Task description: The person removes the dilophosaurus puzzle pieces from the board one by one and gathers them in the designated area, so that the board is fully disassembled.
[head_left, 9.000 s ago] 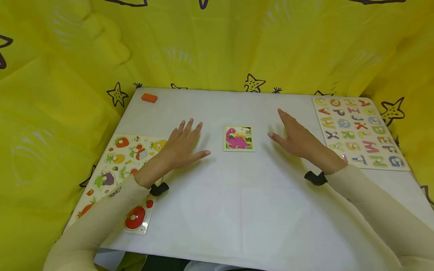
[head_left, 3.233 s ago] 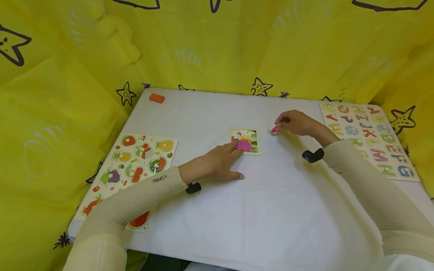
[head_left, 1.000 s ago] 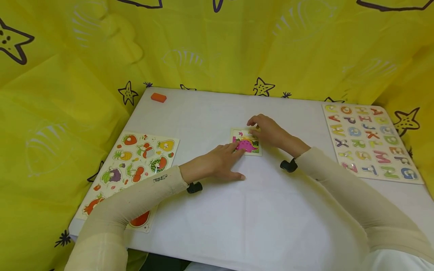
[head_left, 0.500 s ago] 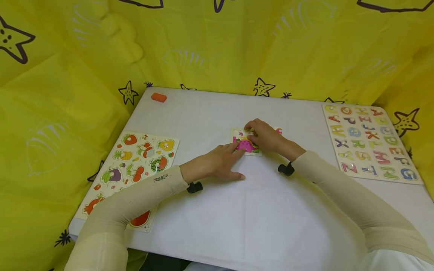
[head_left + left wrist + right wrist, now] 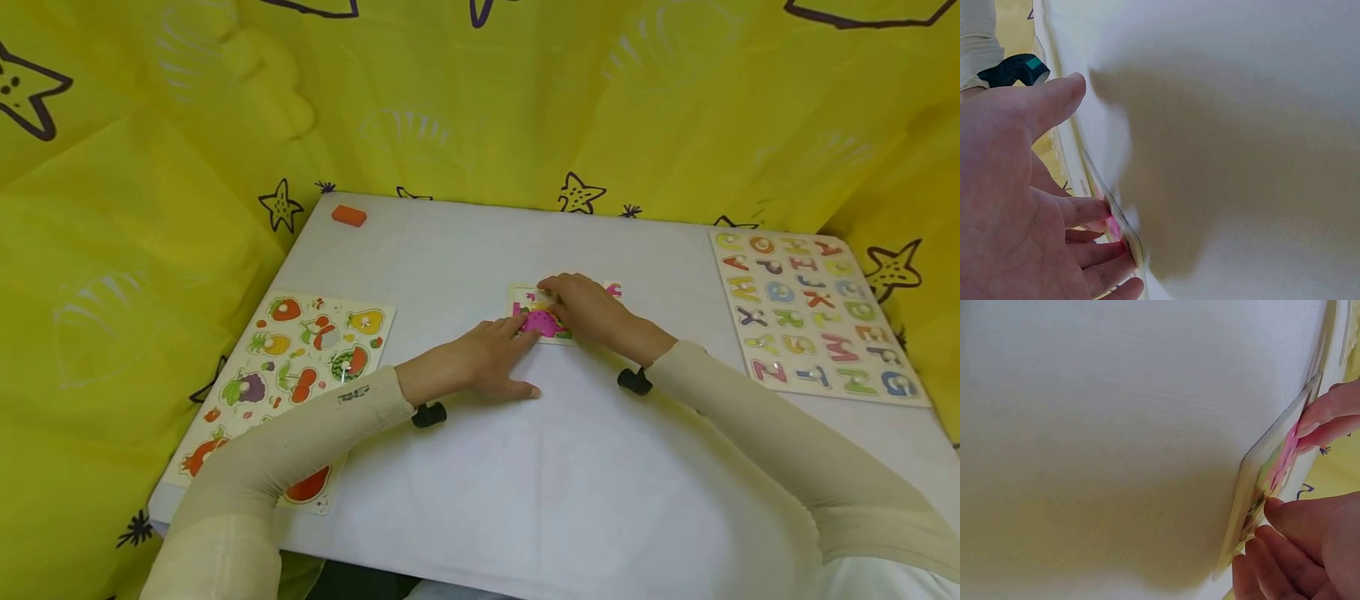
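Observation:
A small square dinosaur jigsaw puzzle [image 5: 543, 323] in a pale wooden frame lies mid-table. My left hand [image 5: 491, 358] rests with extended fingers on its lower left part; the left wrist view shows the fingertips at the frame's edge [image 5: 1124, 228], thumb held away. My right hand [image 5: 592, 308] bends over the puzzle's upper right corner. In the right wrist view its thumb and fingers pinch at a green and dark puzzle piece [image 5: 1252, 515], largely hidden by the hand. A loose pink puzzle piece [image 5: 613, 289] lies on the table just beyond the right hand.
A fruit and vegetable peg board [image 5: 300, 354] lies at the left, partly under the left sleeve. An alphabet peg board [image 5: 813, 312] lies at the right. An orange block [image 5: 348, 216] sits near the back left corner. Yellow patterned cloth [image 5: 465, 108] surrounds the table.
The right hand set a pink piece down right of the puzzle, then came back left and lowered onto the upper right corner. The left hand came onto the puzzle earlier and has stayed.

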Demonstrator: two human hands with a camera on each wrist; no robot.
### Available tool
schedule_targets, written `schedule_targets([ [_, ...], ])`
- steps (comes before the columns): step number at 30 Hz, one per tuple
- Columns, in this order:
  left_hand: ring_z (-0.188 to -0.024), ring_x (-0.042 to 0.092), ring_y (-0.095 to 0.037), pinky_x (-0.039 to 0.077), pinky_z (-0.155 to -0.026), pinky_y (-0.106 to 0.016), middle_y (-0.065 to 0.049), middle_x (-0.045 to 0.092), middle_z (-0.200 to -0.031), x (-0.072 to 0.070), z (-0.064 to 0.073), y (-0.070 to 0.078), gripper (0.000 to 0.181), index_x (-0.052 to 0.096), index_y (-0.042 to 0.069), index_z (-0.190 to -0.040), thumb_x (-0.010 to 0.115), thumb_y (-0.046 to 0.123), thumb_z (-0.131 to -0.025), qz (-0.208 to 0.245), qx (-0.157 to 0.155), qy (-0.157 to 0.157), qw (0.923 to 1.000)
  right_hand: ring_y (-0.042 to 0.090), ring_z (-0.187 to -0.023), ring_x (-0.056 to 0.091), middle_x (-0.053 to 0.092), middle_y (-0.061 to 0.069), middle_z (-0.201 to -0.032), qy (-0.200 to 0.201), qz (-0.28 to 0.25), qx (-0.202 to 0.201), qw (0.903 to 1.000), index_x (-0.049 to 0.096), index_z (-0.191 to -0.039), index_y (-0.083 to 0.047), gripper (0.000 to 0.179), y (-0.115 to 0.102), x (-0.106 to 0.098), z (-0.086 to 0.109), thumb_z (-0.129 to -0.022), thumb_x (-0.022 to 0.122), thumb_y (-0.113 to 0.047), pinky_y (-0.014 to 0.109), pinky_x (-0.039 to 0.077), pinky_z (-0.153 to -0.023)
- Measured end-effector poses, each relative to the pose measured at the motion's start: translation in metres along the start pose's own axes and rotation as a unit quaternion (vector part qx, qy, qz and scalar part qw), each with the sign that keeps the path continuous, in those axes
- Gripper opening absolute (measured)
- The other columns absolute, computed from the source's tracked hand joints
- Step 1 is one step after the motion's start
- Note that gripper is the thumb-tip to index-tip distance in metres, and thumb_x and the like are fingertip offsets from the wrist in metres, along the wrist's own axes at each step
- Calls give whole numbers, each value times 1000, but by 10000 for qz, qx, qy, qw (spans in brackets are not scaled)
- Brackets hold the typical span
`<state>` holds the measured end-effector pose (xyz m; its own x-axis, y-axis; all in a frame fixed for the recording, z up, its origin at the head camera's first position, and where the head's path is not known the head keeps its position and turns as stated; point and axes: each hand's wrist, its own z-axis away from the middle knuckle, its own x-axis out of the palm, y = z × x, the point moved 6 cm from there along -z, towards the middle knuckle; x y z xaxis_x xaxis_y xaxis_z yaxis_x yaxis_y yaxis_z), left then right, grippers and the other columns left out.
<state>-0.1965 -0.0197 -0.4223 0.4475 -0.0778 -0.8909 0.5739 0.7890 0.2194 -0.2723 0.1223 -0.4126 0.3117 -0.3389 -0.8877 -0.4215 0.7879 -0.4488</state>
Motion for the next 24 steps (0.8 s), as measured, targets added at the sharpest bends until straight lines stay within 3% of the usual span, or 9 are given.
schedule_targets([
  [9,-164,15,-30,16,-132,-45,-13,11,-177,0,0,-1,99,18,18,-171,58,70,-97,38,1,23,10000,39,-127,59,61,22,-139,-105,-290,-49,9995,58,-142,1,38,4,0,-7,-104,62,-2,56,43,-117],
  [24,-163,18,-30,17,-132,-44,-13,15,-177,-2,-2,0,101,15,12,-171,55,71,-98,-109,-26,141,9998,40,-128,54,54,25,-139,-364,-228,-135,9990,56,-141,5,36,7,2,-16,-106,58,-3,56,42,-118],
])
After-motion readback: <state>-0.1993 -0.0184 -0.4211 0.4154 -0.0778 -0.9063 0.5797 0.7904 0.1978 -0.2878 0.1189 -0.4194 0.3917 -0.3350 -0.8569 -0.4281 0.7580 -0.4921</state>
